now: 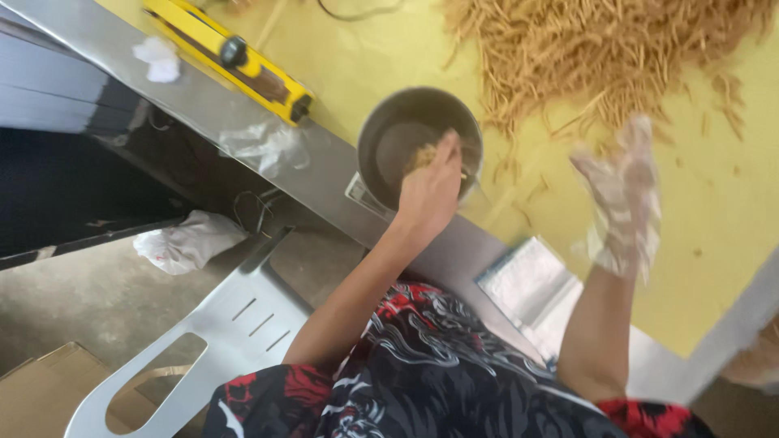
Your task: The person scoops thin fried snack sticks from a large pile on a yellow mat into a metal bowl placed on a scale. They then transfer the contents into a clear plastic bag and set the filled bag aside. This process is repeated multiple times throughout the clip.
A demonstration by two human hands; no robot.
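A round metal bowl stands at the edge of a yellow table. My bare left hand reaches over its near rim, fingers curled down on a small clump of thin tan sticks inside. My right hand wears a clear plastic glove. It hovers blurred above the table to the right of the bowl, fingers spread and nothing visibly in them. A large heap of the same tan sticks lies on the table beyond both hands.
A yellow bar-shaped tool lies at the table's left end beside a steel edge strip. Clear plastic bags sit near my right arm. Below are a white plastic chair, crumpled bags and a cardboard box.
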